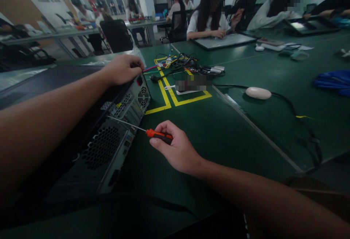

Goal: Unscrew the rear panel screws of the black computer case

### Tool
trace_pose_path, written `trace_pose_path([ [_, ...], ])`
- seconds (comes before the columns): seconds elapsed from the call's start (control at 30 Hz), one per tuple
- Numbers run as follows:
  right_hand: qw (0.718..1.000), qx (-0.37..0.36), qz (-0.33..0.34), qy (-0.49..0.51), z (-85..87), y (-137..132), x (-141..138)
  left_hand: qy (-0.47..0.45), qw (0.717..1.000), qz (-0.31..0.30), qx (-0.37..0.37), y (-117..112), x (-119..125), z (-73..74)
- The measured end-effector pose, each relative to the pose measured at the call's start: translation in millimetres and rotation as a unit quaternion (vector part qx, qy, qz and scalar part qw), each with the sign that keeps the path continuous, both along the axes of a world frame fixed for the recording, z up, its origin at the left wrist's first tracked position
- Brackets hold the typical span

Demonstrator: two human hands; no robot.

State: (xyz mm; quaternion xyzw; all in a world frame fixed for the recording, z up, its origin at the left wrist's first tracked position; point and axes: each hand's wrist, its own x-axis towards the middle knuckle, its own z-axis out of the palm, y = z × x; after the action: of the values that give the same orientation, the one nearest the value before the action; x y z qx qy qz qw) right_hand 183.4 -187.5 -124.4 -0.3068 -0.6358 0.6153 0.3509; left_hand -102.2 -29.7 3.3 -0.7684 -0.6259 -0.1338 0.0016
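Observation:
A black desktop computer case (109,180) lies at the left with its rear panel facing right. My right hand (177,148) is closed round the orange and black handle of a screwdriver (153,133). Its long thin shaft points left, and the tip meets or nearly meets the rear panel near the upper edge, beside the perforated vent (102,148). At the case's far top corner my left hand (124,69) grips the edge, fingers curled. Coloured wires (153,68) show just past those fingers.
A tangle of black cables (188,62) lies on the green table (218,133) within yellow tape. A black cord with an oval white piece (258,93) runs across the right. Opposite, a person works at a flat panel (225,41). Blue cloth-like material (333,81) lies far right.

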Motion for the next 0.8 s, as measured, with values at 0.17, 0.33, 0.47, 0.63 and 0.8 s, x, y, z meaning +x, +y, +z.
trace_pose_path([
  [0.17,1.0,-0.002,0.005,0.01,-3.1,0.3,-0.8,0.005,1.0,0.001,-0.008,-1.5,1.7,1.3],
  [0.33,1.0,0.004,-0.002,0.014,-4.6,1.3,-1.3,0.009,1.0,0.011,-0.004,-0.2,1.5,0.0],
  [0.47,1.0,0.002,0.0,0.01,-3.7,0.9,-1.1,0.007,1.0,0.013,-0.006,1.9,-0.4,-1.0],
  [0.63,1.0,0.002,0.004,0.007,-3.2,0.4,-0.6,0.003,1.0,0.007,0.001,2.5,-1.6,-2.0],
  [0.8,1.0,0.007,0.001,0.004,-3.3,0.8,0.1,-0.005,1.0,0.01,-0.001,2.0,-0.5,-2.0],
])
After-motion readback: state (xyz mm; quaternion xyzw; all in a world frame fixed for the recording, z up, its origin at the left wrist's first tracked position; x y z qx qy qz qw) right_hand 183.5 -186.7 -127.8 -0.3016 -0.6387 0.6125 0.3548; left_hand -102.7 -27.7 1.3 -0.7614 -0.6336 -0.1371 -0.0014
